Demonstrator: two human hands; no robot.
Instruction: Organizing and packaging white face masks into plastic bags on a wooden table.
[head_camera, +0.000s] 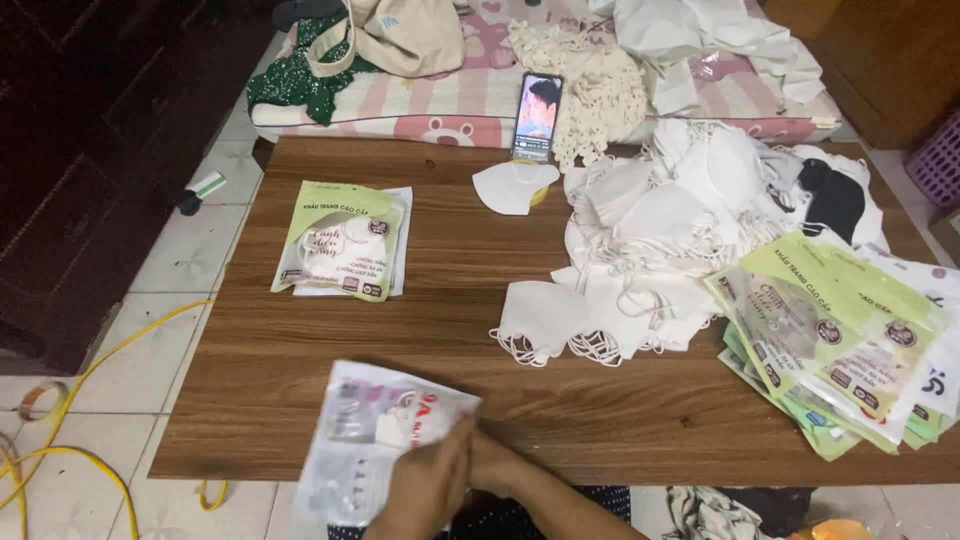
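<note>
At the near edge of the wooden table (300, 350), both my hands meet on a clear plastic packet (365, 440) with a white face mask inside. My left hand (425, 490) lies over the packet's right side, fingers closed on it. My right hand (495, 465) presses against the left one at the packet's right edge. A finished green-fronted packet (340, 240) lies on the table's far left. A big heap of loose white masks (660, 230) fills the table's right half, with one mask (540, 320) lying nearest to my hands.
A stack of empty green and white packets (840, 340) fans out at the right edge. A phone (538, 115) stands propped at the far edge with a single mask (512, 185) before it. A mattress (470, 95) with bags and cloth lies beyond; yellow cable (90, 380) runs on the floor tiles.
</note>
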